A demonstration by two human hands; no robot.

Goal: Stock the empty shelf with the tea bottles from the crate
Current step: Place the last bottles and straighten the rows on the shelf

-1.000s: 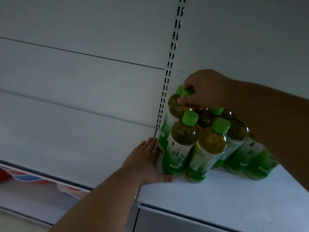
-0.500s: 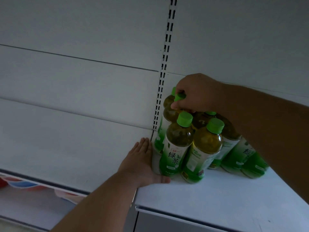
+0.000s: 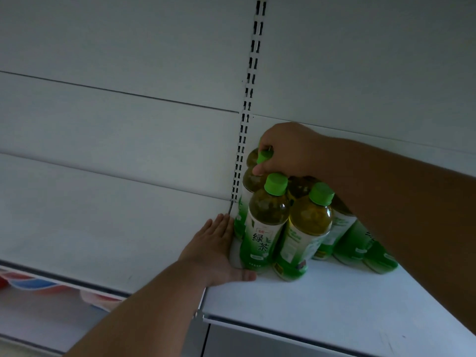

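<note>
Several tea bottles [image 3: 268,222] stand bunched at left end of shelf [image 3: 322,300], caps up, long way up-down, front labels facing you. Little has changed since second ago: bunch has stayed put, so you are just tidying. Your right hand [image 3: 286,150] fingers pinch back bottle's green cap [image 3: 264,157]. Your left hand [image 3: 216,251] lies flat, fingers straight, against bunch's left side. Crate not seen.

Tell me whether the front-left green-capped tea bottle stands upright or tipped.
Upright: the front-left green-capped tea bottle stands base-down on the white shelf, cap on top.
</note>
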